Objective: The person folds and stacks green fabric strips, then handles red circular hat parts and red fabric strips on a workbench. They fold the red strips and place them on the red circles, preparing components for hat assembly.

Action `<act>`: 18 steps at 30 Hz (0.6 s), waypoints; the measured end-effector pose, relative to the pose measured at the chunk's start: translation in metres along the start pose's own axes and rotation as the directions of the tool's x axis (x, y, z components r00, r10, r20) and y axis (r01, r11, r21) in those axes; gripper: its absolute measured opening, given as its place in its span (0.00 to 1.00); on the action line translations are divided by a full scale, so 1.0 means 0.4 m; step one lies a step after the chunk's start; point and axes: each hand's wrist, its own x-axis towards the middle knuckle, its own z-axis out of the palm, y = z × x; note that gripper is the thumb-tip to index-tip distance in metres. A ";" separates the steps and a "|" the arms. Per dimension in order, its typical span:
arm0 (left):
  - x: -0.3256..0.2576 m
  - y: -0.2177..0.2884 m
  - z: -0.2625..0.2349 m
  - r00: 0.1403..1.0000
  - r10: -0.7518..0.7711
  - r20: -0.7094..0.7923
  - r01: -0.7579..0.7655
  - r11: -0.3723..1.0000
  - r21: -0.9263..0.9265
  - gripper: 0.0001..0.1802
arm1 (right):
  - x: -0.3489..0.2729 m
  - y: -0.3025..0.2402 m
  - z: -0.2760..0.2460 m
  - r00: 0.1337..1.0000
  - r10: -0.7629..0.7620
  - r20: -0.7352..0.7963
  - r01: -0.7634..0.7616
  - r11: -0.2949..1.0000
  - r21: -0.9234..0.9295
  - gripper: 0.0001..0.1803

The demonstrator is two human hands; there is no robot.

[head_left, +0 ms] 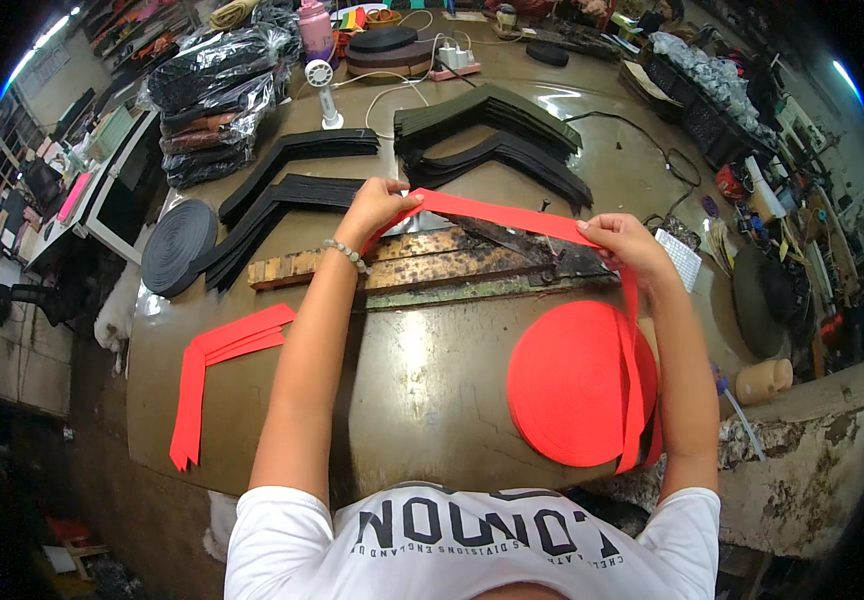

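A length of red webbing point(504, 214) stretches between my two hands above a wooden bar with a metal edge point(392, 271). Its left end is pinched in my left hand point(380, 207), with a bead bracelet on that wrist. My right hand point(624, 243) grips the strap farther along, and from there it hangs down to a large flat red roll point(570, 385) at the right front of the table. Left of my left forearm lies a small stack of cut red straps point(197, 375), bent at an angle. A dark blade-like metal piece point(497, 238) shows under the taut strap.
Bundles of black straps point(292, 195) and olive straps point(482, 112) lie behind the bar. A dark grey roll point(180, 248) sits at left. Farther back are a small white fan point(326, 95), plastic-wrapped bundles point(217, 100), a power strip point(455, 70) and a loose black cable point(642, 138).
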 end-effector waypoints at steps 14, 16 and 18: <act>0.002 -0.021 0.020 0.987 -0.150 0.058 0.145 0.986 0.082 0.20 | 0.070 0.158 0.001 0.986 0.138 0.097 -0.140 0.990 0.009 0.15; 0.001 -0.024 0.020 0.985 -0.166 0.051 0.160 0.981 0.107 0.19 | 0.075 0.174 0.005 0.985 0.146 0.095 -0.151 0.987 0.048 0.14; 0.000 -0.025 0.020 0.990 -0.124 0.062 0.119 0.990 0.080 0.20 | 0.080 0.181 0.006 0.982 0.142 0.124 -0.152 0.986 0.075 0.13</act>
